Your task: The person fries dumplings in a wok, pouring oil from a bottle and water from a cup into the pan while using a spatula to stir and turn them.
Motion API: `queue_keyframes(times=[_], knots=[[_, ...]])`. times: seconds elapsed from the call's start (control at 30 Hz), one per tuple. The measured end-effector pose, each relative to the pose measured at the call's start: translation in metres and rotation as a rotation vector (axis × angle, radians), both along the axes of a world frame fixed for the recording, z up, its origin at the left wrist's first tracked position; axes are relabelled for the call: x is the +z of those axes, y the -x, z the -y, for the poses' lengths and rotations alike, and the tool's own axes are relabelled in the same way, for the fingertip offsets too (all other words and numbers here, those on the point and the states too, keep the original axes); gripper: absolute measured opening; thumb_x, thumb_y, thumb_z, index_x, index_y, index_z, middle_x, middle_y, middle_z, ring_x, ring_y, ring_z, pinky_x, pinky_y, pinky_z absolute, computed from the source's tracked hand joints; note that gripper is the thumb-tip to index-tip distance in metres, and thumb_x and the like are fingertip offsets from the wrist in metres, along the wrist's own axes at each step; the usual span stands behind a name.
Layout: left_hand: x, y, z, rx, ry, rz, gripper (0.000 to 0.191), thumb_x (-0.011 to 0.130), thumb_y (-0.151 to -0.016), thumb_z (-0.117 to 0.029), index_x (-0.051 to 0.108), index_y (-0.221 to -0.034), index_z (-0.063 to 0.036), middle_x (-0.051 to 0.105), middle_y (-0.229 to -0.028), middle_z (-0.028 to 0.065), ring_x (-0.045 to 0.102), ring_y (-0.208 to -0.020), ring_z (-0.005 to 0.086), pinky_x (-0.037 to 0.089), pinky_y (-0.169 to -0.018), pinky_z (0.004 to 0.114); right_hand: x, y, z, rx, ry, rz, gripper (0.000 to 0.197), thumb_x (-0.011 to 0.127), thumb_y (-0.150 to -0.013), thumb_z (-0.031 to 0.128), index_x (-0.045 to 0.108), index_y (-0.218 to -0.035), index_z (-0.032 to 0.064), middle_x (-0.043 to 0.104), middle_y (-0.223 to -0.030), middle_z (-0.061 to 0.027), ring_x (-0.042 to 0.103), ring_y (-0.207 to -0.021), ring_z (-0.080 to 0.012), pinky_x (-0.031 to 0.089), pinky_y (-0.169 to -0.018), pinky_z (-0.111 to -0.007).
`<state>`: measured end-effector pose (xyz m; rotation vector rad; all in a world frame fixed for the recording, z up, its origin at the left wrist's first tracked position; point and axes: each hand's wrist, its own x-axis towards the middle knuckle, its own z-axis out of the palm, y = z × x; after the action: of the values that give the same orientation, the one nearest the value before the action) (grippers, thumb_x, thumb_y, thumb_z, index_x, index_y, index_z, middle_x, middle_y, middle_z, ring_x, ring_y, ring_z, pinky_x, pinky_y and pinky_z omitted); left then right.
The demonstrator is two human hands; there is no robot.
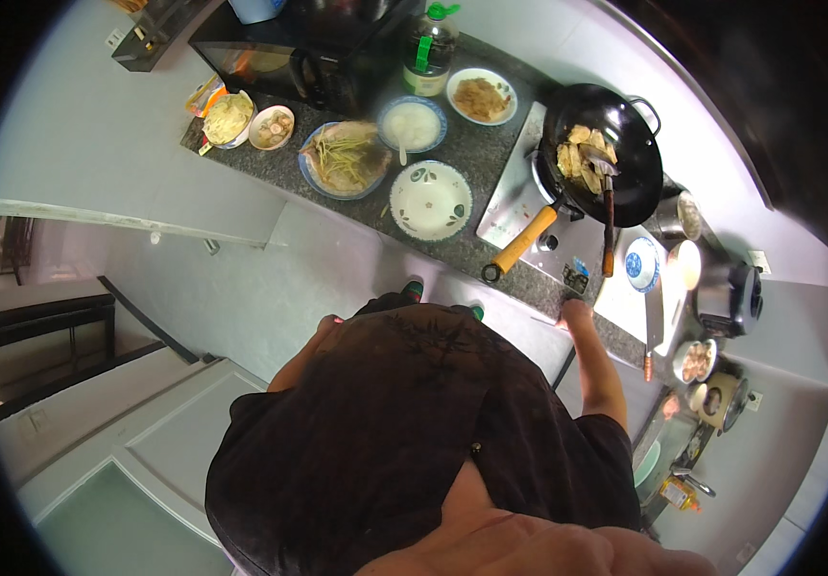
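My right hand point(576, 313) rests at the front edge of the stone countertop point(450, 253), below the gas stove point(572, 248); its fingers are mostly hidden. Beside my hip hangs my left hand point(329, 324), small in view and partly covered by the dark shirt. On the burner sits a black wok point(633, 191) with a yellow wooden handle pointing towards me. Browned food pieces point(578, 155) lie inside it. A spatula point(607, 216) with a dark wooden handle leans in the wok, its blade on the food. No hand touches the wok or spatula.
Left of the stove stand a patterned bowl point(431, 201), a plate of fish with green strips point(345, 162), a bowl of white paste with spoon point(411, 126) and an oil bottle point(429, 54). Rightward, a cleaver point(653, 317) lies on the white cutting board point(619, 291), near a cooker point(727, 299).
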<state>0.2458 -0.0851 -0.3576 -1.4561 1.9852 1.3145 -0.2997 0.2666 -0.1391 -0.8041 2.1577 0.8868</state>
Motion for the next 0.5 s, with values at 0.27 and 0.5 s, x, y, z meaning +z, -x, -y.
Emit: queue_keyframes(times=[0.27,0.5], knots=[[0.035,0.057,-0.001,0.124,-0.121,-0.088,0.022,0.071,-0.076,-0.025,0.07,-0.09,-0.0084,0.069,-0.081,0.0071,0.065,-0.076,0.018,0.052,-0.069,0.034,-0.009,0.004,-0.01,0.002,-0.01,-0.015,0.053,0.081,-0.061,0.045,0.071,-0.099,0.0096,0.067,-0.107,-0.0109,0.065,-0.101,-0.0281,0.054,-0.082,-0.04],[0.021,0.048,-0.002,0.2,-0.077,0.006,0.019,0.068,-0.076,-0.022,0.071,-0.091,-0.0111,0.069,-0.085,0.0082,0.066,-0.081,0.0182,0.052,-0.072,0.033,-0.011,0.006,-0.011,-0.029,0.025,-0.026,0.053,0.083,-0.059,0.044,0.072,-0.097,0.0095,0.068,-0.106,-0.0118,0.064,-0.101,-0.0285,0.053,-0.083,-0.042]])
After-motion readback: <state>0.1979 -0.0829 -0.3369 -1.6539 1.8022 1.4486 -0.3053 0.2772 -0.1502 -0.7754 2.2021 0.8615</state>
